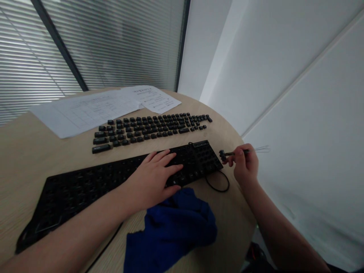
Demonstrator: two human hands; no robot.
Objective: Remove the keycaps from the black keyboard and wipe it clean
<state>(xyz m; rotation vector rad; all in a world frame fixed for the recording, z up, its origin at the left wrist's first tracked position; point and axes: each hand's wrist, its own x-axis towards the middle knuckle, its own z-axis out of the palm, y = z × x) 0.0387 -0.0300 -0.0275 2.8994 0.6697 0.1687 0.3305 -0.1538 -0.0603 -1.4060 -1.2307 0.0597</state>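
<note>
My left hand (153, 176) lies with fingers spread on a black keyboard (93, 180) whose keycaps are off over most of its face. Between the fingers of my right hand (247, 163) is a thin dark wire keycap puller (231, 153). Fine wires stick out from its right end, and a dark blocky piece sits at its left end, too small to make out. It is held in the air just past the keyboard's right end, apart from it. Loose black keycaps (148, 129) stand in rows behind the keyboard.
A crumpled blue cloth (173, 231) lies in front of the keyboard. Printed papers (96, 108) lie at the back of the round wooden table (224, 129). A black cable (228, 182) loops by the keyboard's right end. A white wall (298, 76) borders the table's right side.
</note>
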